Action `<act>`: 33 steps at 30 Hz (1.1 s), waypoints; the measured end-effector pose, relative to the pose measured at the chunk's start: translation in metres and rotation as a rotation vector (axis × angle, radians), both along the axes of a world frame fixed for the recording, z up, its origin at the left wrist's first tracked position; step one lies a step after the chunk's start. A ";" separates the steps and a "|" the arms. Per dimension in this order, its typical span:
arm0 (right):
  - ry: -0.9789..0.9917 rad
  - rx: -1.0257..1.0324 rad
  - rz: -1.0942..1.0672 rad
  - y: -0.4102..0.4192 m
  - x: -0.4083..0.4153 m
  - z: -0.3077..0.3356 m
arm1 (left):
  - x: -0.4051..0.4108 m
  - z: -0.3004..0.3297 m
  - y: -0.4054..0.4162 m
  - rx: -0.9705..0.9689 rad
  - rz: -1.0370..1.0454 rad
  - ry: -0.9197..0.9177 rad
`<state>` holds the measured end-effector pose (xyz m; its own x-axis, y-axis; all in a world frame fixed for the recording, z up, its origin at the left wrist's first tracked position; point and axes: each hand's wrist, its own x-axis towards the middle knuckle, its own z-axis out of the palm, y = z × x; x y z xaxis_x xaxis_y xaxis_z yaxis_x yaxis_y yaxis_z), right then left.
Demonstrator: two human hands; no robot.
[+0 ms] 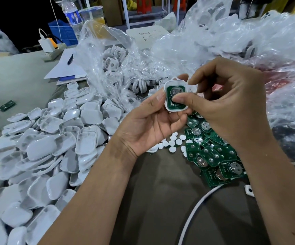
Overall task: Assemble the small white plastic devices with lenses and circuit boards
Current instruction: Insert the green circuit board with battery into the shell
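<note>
I hold the small white rounded-square plastic shell (175, 97) at centre frame, above the table (160, 183). My left hand (150, 121) grips its edge from seven o'clock, thumb on the rim. My right hand (231, 106) comes from three o'clock, thumb pressing the green circuit board (175, 96) into the shell, fingers curled behind. I judge the shell light, stiff and slick, best held by its rim; the board looks thin and fragile, so I press on bare areas. Spare green boards (213, 156) lie at five o'clock, white shells (54, 147) piled at nine.
</note>
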<state>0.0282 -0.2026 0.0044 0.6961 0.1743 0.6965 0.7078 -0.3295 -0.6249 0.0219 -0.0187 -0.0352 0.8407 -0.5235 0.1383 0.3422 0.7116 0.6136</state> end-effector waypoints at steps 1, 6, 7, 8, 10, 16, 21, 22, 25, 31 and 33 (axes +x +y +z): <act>-0.001 0.002 -0.022 0.000 0.000 -0.001 | 0.000 0.000 0.000 -0.004 -0.003 0.000; -0.024 -0.016 -0.047 -0.001 0.001 0.000 | 0.002 0.000 0.002 -0.016 -0.032 -0.010; -0.023 -0.022 -0.048 -0.001 0.001 0.000 | 0.002 0.000 0.002 -0.017 -0.036 -0.010; -0.021 -0.026 -0.046 -0.001 0.000 0.001 | 0.002 -0.001 0.002 -0.016 -0.034 -0.008; -0.021 -0.028 -0.030 0.000 0.000 0.001 | 0.002 -0.001 0.002 -0.009 -0.024 0.004; -0.033 -0.136 -0.018 -0.002 0.000 0.003 | 0.002 0.000 0.000 0.034 0.036 0.043; -0.057 -0.216 -0.003 -0.002 0.000 0.005 | -0.001 0.002 -0.001 0.074 0.073 0.070; -0.059 -0.223 -0.001 -0.002 0.000 0.005 | -0.001 0.003 -0.002 0.079 0.078 0.077; -0.059 -0.247 0.000 -0.002 0.001 0.004 | -0.001 0.004 -0.002 0.087 0.084 0.084; -0.103 -0.261 -0.015 0.000 0.001 0.002 | -0.002 0.005 -0.002 0.097 0.092 0.093; -0.118 -0.266 -0.023 0.000 0.001 0.002 | -0.002 0.005 -0.002 0.101 0.092 0.089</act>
<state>0.0294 -0.2023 0.0062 0.6193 0.3467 0.7045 0.7605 -0.4880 -0.4284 0.0204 -0.0204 -0.0304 0.8925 -0.4510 0.0113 0.3346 0.6786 0.6539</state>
